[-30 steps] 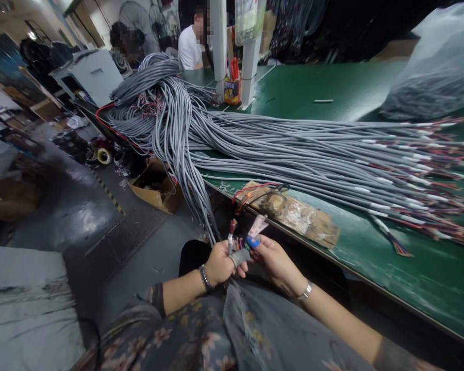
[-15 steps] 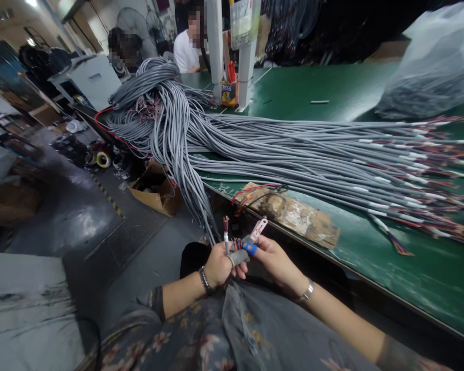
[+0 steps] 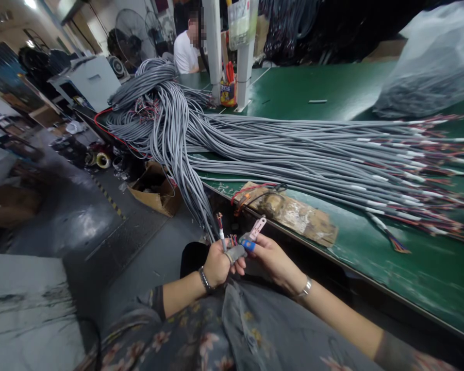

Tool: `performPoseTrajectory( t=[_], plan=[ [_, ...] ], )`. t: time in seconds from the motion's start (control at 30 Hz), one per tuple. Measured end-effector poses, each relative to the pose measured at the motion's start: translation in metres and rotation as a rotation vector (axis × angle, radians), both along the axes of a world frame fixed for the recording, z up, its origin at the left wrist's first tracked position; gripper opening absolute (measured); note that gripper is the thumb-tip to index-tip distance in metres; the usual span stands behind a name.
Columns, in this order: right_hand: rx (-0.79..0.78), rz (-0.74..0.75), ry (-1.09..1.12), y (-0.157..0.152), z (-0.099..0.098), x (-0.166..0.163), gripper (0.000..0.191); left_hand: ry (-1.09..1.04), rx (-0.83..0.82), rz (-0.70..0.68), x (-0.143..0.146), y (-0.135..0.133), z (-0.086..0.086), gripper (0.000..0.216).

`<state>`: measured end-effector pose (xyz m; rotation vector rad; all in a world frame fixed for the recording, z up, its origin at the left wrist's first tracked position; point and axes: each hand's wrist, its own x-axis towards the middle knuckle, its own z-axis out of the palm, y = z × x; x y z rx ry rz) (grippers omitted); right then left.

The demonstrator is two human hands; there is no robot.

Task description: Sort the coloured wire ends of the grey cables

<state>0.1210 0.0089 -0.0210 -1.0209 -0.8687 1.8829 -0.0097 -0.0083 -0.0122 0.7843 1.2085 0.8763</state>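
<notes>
My left hand (image 3: 217, 264) is closed around the ends of grey cables (image 3: 221, 233) whose stripped coloured wires stick up above my fist; a grey cover sits on my thumb. My right hand (image 3: 272, 260) meets it from the right, pinching a small pinkish flat tool (image 3: 257, 229), with a blue cap on one fingertip. Both hands are over my lap, just below the edge of the green table (image 3: 332, 257). A large bundle of grey cables (image 3: 278, 149) lies across the table and droops over its edge down to my hands.
A worn cardboard piece (image 3: 294, 212) with red and black wires lies at the table edge. An open cardboard box (image 3: 154, 188) sits on the floor. A clear plastic bag (image 3: 429, 67) is at the far right. A person in white (image 3: 185, 49) sits beyond white posts.
My hands have stayed together with only small finger shifts; the upright wire end has leaned slightly left. The view has drifted a little.
</notes>
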Motion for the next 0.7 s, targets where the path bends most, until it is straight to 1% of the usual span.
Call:
performPoseTrajectory(
  t=[0.07,0.23,0.37,0.43,0.53,0.6,0.7],
  plan=[
    [-0.007,-0.012,0.015,-0.001,0.002,-0.001,0.035,0.012,0.005,-0.001,0.000,0.000,-0.001,0.042],
    [-0.042,-0.079,0.045,-0.003,-0.001,0.001,0.031,0.002,0.009,0.095,0.000,-0.001,-0.003,0.040],
    [-0.084,-0.198,0.094,0.002,-0.007,0.010,0.033,-0.058,-0.018,0.134,0.001,0.000,0.006,0.042],
    [-0.129,-0.195,0.148,0.008,-0.005,0.014,0.040,-0.095,-0.022,0.124,0.002,0.002,0.013,0.042],
    [-0.139,-0.123,0.188,0.016,0.002,0.018,0.051,-0.143,-0.021,0.086,0.006,0.003,0.023,0.042],
    [-0.110,-0.105,0.180,0.020,0.007,0.017,0.049,-0.152,-0.019,0.062,0.010,0.004,0.026,0.042],
    [-0.083,-0.135,0.167,0.021,0.010,0.015,0.043,-0.135,0.001,0.042,0.016,0.004,0.024,0.042]
  ],
)
